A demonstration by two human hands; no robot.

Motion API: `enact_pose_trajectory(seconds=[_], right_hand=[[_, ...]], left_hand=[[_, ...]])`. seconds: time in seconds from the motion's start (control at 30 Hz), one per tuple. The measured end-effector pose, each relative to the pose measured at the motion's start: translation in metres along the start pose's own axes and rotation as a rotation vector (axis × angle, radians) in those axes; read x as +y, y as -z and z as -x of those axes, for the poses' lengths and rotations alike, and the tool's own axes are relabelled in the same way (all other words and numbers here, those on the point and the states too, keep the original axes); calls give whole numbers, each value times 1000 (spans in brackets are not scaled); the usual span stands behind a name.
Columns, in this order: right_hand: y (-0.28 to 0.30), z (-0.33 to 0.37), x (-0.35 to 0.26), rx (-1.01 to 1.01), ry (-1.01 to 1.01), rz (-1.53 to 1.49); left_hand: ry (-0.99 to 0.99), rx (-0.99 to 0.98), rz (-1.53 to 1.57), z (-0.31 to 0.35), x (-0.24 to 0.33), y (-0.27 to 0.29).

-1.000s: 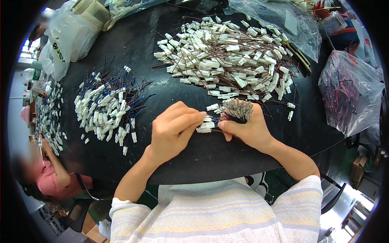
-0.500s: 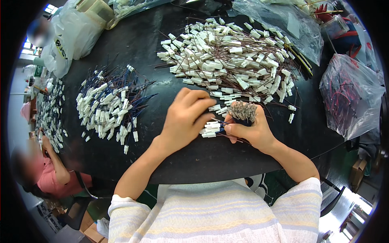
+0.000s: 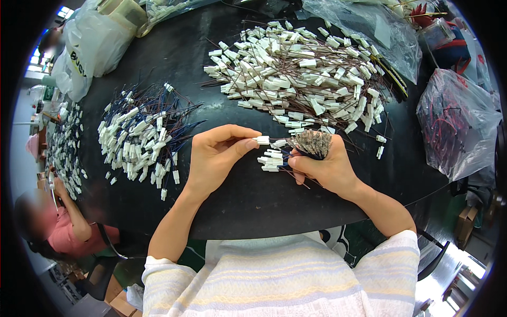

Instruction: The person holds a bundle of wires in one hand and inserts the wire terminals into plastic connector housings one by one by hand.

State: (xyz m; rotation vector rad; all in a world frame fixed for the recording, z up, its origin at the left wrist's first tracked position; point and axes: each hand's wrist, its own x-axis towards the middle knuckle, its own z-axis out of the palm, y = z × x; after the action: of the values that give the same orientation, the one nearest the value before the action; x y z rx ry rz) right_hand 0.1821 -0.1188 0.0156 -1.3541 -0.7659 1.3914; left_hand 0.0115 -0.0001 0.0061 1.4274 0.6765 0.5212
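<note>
My left hand (image 3: 217,158) pinches a white plastic connector (image 3: 262,140) between thumb and fingertips. A thin dark wire runs from that connector toward my other hand. My right hand (image 3: 330,170) is wrapped round a thick bundle of dark wires (image 3: 312,145) whose many small metal ends make a dense tuft above the fist. Several white connectors (image 3: 272,160) on blue wires stick out to the left of this hand, below the pinched one. Just beyond both hands spreads a large heap of white connectors with brown wires (image 3: 296,79).
A smaller heap of white connectors with blue wires (image 3: 138,134) lies at left on the black table (image 3: 237,216). Plastic bags stand behind it, and a clear bag of red and dark wires (image 3: 457,127) sits at right. A person in pink (image 3: 79,227) works beside another heap at far left.
My left hand has drawn back to the left and now shows a white connector pinched at its fingertips. The right hand stays nearly in place with its bundle.
</note>
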Motion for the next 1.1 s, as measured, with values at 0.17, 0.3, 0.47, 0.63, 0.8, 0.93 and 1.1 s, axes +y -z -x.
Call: enact_pose_trajectory(seconds=[0.17, 0.3, 0.47, 0.63, 0.8, 0.93, 1.1], right_hand=[[2, -1, 1, -16, 18, 35], [0, -1, -1, -16, 5, 44], [1, -3, 4, -41, 57, 73], [0, -2, 2, -40, 50, 75], [0, -2, 2, -49, 51, 99], [1, -2, 2, -36, 50, 101], [4, 1, 4, -7, -6, -112]], left_hand=[[-15, -22, 5, 0, 0, 0], [-51, -42, 28, 1, 0, -1], [-110, -65, 4, 2, 0, -2], [-142, -71, 23, 2, -1, 1], [-111, -46, 30, 2, 0, -1], [-125, -79, -58, 3, -1, 0], [-116, -93, -66, 5, -4, -6]])
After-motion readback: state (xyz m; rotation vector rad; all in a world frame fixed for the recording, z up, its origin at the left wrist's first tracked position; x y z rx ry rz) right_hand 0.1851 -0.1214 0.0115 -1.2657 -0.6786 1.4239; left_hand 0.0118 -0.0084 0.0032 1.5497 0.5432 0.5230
